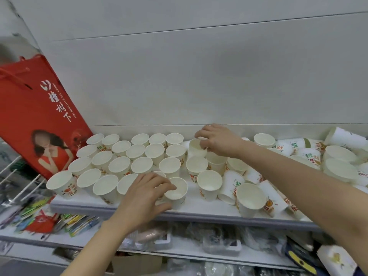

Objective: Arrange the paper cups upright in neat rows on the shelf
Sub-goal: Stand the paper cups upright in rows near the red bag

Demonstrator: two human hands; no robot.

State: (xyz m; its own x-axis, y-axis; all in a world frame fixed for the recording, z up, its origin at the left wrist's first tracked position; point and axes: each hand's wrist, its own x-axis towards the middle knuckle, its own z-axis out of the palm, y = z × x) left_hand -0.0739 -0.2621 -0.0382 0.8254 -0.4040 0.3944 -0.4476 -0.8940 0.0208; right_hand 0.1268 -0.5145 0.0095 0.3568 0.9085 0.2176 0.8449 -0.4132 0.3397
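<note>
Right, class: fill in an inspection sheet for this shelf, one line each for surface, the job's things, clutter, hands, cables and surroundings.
Surface: white shelf, mostly covered with cups.
Job's things: upright cups in rows on the left; tipped cups piled on the right.
Clutter: red bag leaning at the shelf's left end.
Hands: left hand grips a front cup; right hand pinches a tilted cup near the back.
Cables: nothing seen.
Surroundings: grey wall behind; lower shelf holding packets.
</note>
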